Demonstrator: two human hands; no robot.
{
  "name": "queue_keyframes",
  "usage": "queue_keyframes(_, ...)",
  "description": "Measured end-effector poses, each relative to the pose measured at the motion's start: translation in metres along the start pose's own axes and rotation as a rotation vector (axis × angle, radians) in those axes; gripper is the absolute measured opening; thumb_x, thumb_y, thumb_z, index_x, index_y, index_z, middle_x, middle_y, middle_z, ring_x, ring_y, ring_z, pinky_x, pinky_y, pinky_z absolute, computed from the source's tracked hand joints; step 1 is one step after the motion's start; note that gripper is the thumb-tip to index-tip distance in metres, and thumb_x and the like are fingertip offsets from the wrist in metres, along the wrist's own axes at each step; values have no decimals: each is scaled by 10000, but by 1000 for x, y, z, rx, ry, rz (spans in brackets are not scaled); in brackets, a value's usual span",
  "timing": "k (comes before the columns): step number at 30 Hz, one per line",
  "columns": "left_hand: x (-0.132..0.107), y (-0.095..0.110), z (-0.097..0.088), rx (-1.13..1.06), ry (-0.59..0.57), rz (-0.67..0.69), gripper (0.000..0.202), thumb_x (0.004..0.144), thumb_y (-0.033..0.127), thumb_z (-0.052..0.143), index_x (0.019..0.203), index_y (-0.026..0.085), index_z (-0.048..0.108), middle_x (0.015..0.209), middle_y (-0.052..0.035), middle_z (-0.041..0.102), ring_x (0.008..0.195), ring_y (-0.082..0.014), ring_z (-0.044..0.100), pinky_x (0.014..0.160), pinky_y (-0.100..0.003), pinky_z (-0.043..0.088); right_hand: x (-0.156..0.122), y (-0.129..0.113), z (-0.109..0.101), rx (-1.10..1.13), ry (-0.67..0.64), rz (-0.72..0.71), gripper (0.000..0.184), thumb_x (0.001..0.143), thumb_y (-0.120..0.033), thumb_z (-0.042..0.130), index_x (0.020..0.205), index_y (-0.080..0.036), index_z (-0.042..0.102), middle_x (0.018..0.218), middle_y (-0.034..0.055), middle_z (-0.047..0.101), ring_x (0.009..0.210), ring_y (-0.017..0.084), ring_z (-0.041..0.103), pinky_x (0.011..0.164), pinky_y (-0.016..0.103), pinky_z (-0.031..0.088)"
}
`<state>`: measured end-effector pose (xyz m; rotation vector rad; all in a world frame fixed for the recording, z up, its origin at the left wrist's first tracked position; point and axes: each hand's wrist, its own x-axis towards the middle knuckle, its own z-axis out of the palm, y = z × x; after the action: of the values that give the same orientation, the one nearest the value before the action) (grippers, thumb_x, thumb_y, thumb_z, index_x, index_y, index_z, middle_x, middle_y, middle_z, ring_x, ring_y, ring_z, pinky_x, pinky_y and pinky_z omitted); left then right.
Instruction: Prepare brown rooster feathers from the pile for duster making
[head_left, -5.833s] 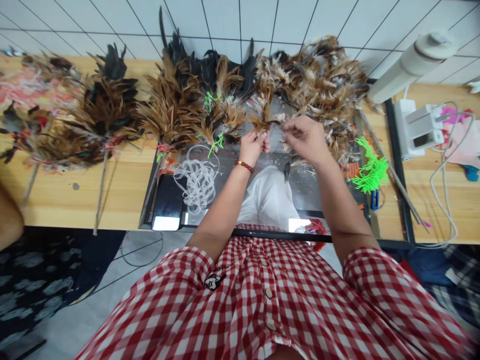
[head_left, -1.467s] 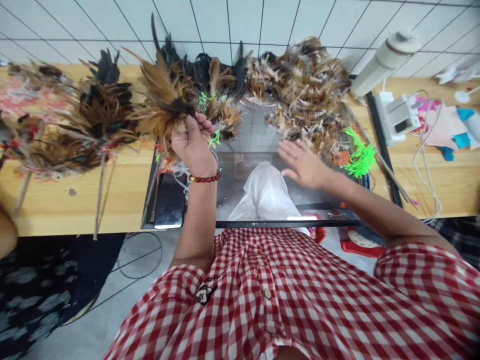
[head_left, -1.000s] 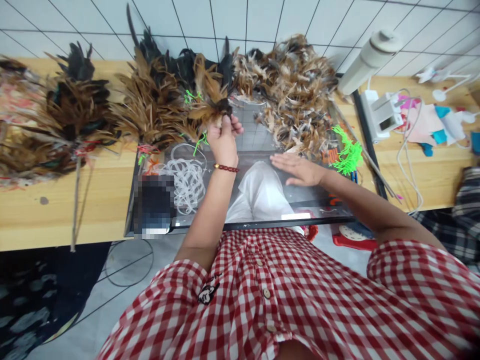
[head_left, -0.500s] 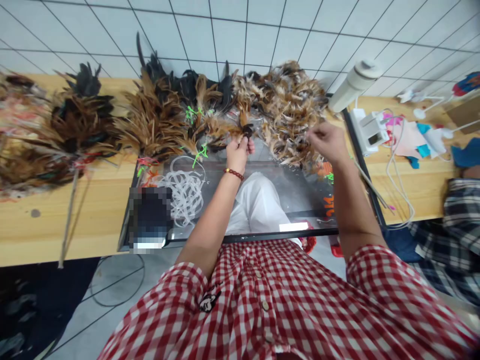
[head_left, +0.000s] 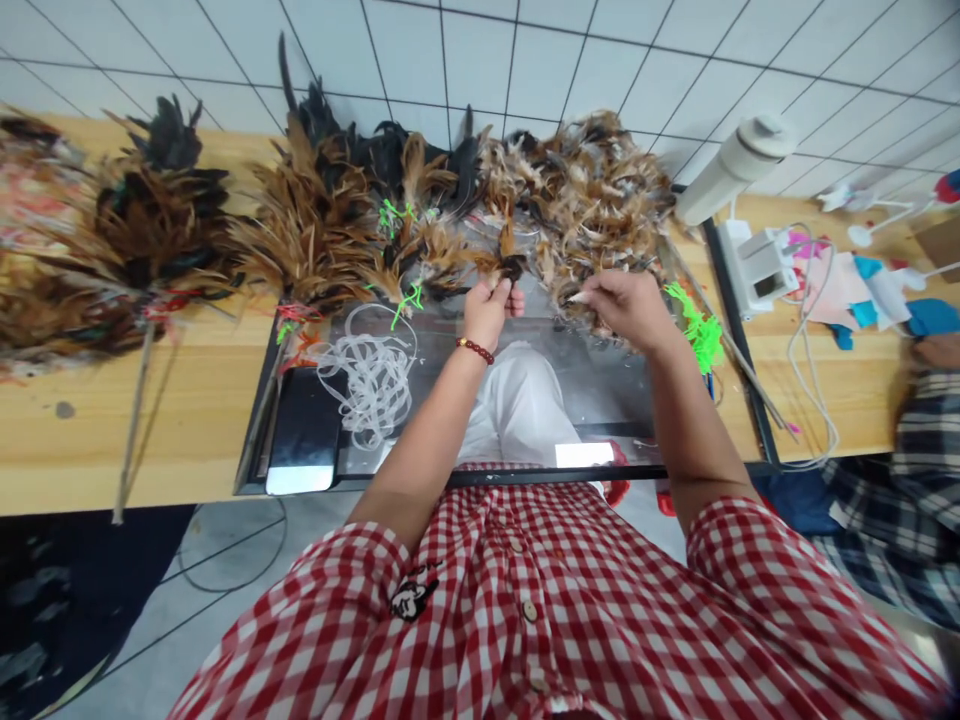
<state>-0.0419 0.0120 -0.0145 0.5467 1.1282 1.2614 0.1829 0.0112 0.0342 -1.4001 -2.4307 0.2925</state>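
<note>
My left hand (head_left: 489,308) is closed around a small bunch of feathers (head_left: 511,266), brown and dark, which fans out above the fingers. A red bead bracelet circles that wrist. To its right, my right hand (head_left: 628,308) pinches a small whitish piece (head_left: 580,297), which looks like a feather's end. The two hands are apart, over a dark glossy panel (head_left: 607,385). Right behind them lies a heap of loose brown and cream feathers (head_left: 611,190). Bundles of long brown feathers (head_left: 307,230) and black ones stand to the left.
Coiled white strip (head_left: 367,385) and a phone (head_left: 304,425) lie at the panel's left. Bright green strings (head_left: 696,330) are beside my right forearm. A white bottle (head_left: 735,165), a power strip (head_left: 739,265) and cables are at right. Another person's plaid sleeve (head_left: 930,430) shows at the edge.
My right hand has come left and down from the feather heap, nearer my left hand, with the whitish piece now visible in it. The green strings beside the right forearm have come into view.
</note>
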Motion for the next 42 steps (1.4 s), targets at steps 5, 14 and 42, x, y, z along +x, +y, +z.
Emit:
queue_keyframes(5, -4, 2, 8, 40, 1, -84, 227, 1046, 156, 525, 826, 154, 578, 634, 12, 698, 581, -77, 692, 686, -193, 569, 34, -35, 7, -192, 10, -120, 369, 992, -336, 490, 1004, -206, 834, 934, 127, 778, 865, 284, 674, 733, 388, 425)
queue_keyframes(14, -8, -1, 12, 168, -51, -49, 275, 1014, 83, 541, 751, 164, 552, 549, 65, 610, 443, -54, 572, 526, -176, 480, 52, -50, 32, -269, 4, -132, 319, 956, -276, 491, 911, -171, 789, 926, 182, 731, 941, 340, 644, 802, 453, 418)
queue_keyframes(42, -3, -1, 6, 46, 8, -11, 250, 1014, 156, 604, 764, 165, 595, 536, 69, 587, 429, -41, 533, 465, -161, 407, 44, 8, 14, 3134, 503, 446, 389, 864, -578, 716, 1200, -387, 757, 907, 66, 722, 900, 276, 650, 940, 502, 584)
